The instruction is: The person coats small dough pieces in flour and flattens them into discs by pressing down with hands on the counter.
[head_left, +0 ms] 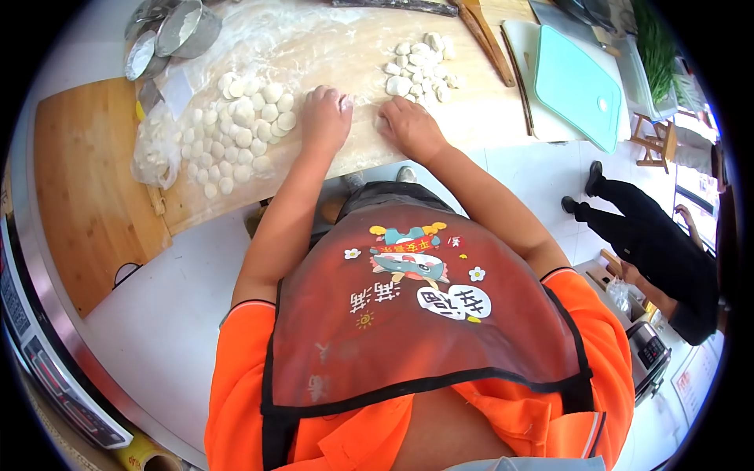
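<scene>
My left hand point(328, 119) rests on the floured board with its fingers curled under and flour on the thumb. Just left of it lies a broad cluster of flattened dough rounds point(243, 118). Across a small gap, my right hand point(411, 129) is also curled, its fingertips turned down against the board. Whatever either hand may have under its fingers is hidden. Beyond my right hand sits a smaller heap of cut dough pieces point(420, 69), dusted with flour.
Metal bowls point(188, 31) and a plastic bag point(157, 145) stand at the left of the wooden worktable point(345, 35). Wooden tools point(485, 39) and a mint-green cutting board point(577, 86) lie to the right. Another person in black point(660, 235) is farther right.
</scene>
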Motion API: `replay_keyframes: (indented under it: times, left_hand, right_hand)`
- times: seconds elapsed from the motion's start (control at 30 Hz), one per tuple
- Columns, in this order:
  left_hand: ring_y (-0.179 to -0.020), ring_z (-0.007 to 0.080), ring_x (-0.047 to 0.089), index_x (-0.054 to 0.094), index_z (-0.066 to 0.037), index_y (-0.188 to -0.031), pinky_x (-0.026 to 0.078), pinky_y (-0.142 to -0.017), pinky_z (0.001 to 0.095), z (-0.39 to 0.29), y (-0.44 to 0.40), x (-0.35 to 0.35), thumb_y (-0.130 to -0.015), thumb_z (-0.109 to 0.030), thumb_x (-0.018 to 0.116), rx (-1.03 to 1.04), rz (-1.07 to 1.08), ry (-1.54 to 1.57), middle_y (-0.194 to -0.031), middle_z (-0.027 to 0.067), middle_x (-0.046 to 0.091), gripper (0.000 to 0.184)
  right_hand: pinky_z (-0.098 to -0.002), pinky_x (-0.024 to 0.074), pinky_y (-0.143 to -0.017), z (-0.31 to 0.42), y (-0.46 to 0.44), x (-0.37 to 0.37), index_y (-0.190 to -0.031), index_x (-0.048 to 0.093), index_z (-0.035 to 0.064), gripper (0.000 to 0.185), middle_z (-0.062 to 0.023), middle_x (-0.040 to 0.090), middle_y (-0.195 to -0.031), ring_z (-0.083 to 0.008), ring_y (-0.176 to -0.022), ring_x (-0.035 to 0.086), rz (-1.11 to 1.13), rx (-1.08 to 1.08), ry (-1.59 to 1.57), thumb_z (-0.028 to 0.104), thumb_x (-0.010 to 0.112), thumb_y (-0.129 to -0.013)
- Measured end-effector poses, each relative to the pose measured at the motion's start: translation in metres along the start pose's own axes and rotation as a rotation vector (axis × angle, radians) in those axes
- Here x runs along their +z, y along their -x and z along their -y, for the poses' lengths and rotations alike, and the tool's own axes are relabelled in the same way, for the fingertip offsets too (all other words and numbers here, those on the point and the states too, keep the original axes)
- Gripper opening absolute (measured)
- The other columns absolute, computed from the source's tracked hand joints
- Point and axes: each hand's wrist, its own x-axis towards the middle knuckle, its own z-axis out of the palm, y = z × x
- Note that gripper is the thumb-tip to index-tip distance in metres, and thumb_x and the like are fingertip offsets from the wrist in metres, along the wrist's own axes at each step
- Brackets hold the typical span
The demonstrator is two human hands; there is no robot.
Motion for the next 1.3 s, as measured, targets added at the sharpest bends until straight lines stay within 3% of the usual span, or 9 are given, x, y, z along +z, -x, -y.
replay_keyframes:
  times: [0.17,0.27,0.43,0.53,0.63,0.77,0.93,1.13,1.3]
  left_hand:
    - [-0.145,0.0363,0.042,0.059,-0.005,-0.138,0.031,-0.120,0.0536,0.005,-0.018,0.051,-0.097,-0.036,0.067,0.107,-0.246,-0.189,-0.150,0.0175,0.051,0.052]
    - [-0.156,0.0356,0.026,0.046,-0.009,-0.154,0.017,-0.125,0.0606,0.003,-0.027,0.059,-0.098,-0.044,0.063,0.036,-0.117,-0.299,-0.165,0.0191,0.034,0.069]
    - [-0.158,0.0396,0.022,0.038,-0.014,-0.161,0.012,-0.124,0.0685,-0.010,-0.036,0.037,-0.093,-0.051,0.066,0.066,-0.035,-0.357,-0.168,0.0222,0.028,0.082]
    - [-0.158,0.0437,0.019,0.032,-0.015,-0.164,0.012,-0.121,0.0736,0.007,-0.041,0.048,-0.089,-0.054,0.071,0.138,-0.021,-0.260,-0.171,0.0221,0.023,0.093]
    - [-0.159,0.0400,0.017,0.031,-0.010,-0.164,0.012,-0.122,0.0711,0.001,-0.046,0.041,-0.091,-0.047,0.071,0.146,0.080,-0.312,-0.173,0.0215,0.018,0.091]
    - [-0.157,0.0329,0.028,0.047,-0.008,-0.152,0.019,-0.123,0.0654,0.026,-0.052,0.028,-0.090,-0.020,0.070,0.300,0.124,-0.264,-0.164,0.0137,0.038,0.067]
    - [-0.147,0.0374,0.043,0.052,-0.001,-0.145,0.030,-0.122,0.0564,0.096,-0.073,0.023,-0.088,-0.003,0.064,0.447,0.105,-0.183,-0.152,0.0207,0.052,0.059]
    - [-0.144,0.0422,0.045,0.046,0.003,-0.151,0.031,-0.121,0.0519,0.058,-0.039,0.040,-0.100,-0.015,0.051,0.268,0.003,0.427,-0.153,0.0280,0.049,0.054]
    - [-0.149,0.0427,0.037,0.040,0.004,-0.155,0.027,-0.123,0.0518,0.016,-0.014,0.060,-0.105,-0.031,0.045,0.180,-0.037,0.083,-0.160,0.0259,0.041,0.060]
  right_hand:
    - [-0.0472,0.0523,-0.089,-0.005,-0.002,-0.001,-0.105,0.060,0.0092,0.028,-0.0135,0.061,-0.104,-0.0364,-0.100,0.064,0.006,-0.088,-0.011,0.021,0.074,-0.084]
    - [-0.0474,0.0514,-0.089,-0.002,-0.005,-0.005,-0.103,0.062,0.0080,0.030,-0.0135,0.062,-0.105,-0.0347,-0.102,0.064,0.020,-0.080,-0.002,0.021,0.076,-0.081]
    - [-0.0485,0.0518,-0.088,-0.003,-0.005,0.006,-0.102,0.064,0.0060,0.029,-0.0150,0.063,-0.103,-0.0358,-0.097,0.065,0.020,-0.019,0.021,0.023,0.075,-0.082]
    - [-0.0485,0.0540,-0.082,-0.022,0.000,0.067,-0.103,0.063,0.0036,0.021,-0.0162,0.066,-0.101,-0.0345,-0.089,0.066,-0.102,0.021,0.014,0.015,0.061,-0.085]
    - [-0.0488,0.0535,-0.083,-0.011,-0.003,0.065,-0.103,0.064,0.0066,0.018,-0.0161,0.066,-0.102,-0.0348,-0.089,0.066,-0.346,-0.067,0.063,0.015,0.057,-0.088]
    - [-0.0462,0.0521,-0.074,0.003,-0.016,0.064,-0.097,0.060,0.0067,0.017,-0.0144,0.059,-0.095,-0.0324,-0.084,0.064,-0.187,-0.043,0.171,0.023,0.060,-0.090]
    - [-0.0495,0.0535,-0.075,0.038,-0.023,0.077,-0.105,0.057,0.0049,0.032,-0.0161,0.061,-0.099,-0.0357,-0.084,0.067,-0.047,-0.004,0.073,0.026,0.069,-0.084]
    - [-0.0488,0.0556,-0.080,0.066,-0.026,0.050,-0.106,0.059,0.0054,0.034,-0.0169,0.065,-0.099,-0.0372,-0.090,0.070,0.068,0.212,0.023,0.026,0.073,-0.083]
    - [-0.0475,0.0549,-0.089,0.036,-0.024,0.053,-0.121,0.065,-0.0004,0.041,-0.0236,0.073,-0.111,-0.0413,-0.102,0.070,0.150,0.348,-0.365,0.020,0.067,-0.086]
